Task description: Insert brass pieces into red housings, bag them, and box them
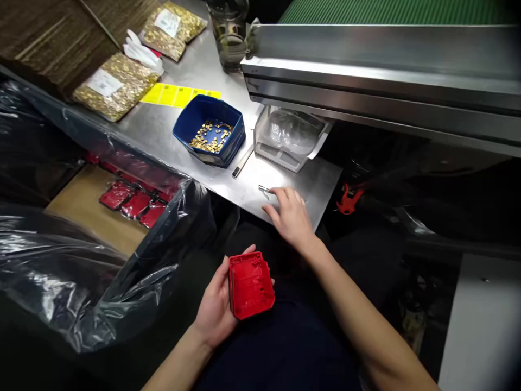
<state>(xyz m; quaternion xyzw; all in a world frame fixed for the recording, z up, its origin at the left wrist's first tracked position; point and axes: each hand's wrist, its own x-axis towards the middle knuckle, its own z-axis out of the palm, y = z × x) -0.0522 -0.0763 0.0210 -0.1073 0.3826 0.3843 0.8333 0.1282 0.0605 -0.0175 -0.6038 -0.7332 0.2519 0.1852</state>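
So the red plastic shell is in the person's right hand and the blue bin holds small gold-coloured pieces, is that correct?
Wrong hand: the head view shows the red plastic shell in the left hand. The blue bin does hold small gold-coloured pieces.

A red plastic housing (251,287), a shallow shell with raised walls and moulded detail inside, rests in the left hand (217,304), open side up and slightly tilted, off the table (154,125) beyond its near edge. A slim metal tool (264,189) lies over the tabletop near that edge, at the right hand's (293,217) fingertips; whether gripped is unclear.
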